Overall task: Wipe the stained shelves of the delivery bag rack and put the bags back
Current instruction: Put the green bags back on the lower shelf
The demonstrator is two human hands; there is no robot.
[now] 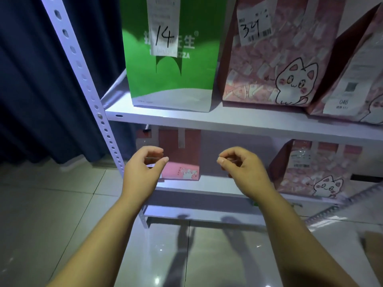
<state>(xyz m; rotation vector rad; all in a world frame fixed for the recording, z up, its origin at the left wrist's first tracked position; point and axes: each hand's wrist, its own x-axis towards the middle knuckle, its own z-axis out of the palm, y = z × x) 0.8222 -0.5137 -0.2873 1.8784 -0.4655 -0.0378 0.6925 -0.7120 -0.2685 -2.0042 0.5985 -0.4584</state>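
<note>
My left hand and my right hand hover side by side in front of the lower shelf, fingers loosely curved, holding nothing. Just behind my left hand a small pink bag stands on that shelf. Further right on the same shelf is a pink cat-print bag. On the upper shelf stand a green bag labelled 14, a pink cat bag labelled 34, and another pink bag at the right edge. No cloth is in view.
The rack's white perforated post slants down on the left. A dark blue curtain hangs behind it. A lowest shelf sits just above the glossy tiled floor. A blurred object lies at the bottom right.
</note>
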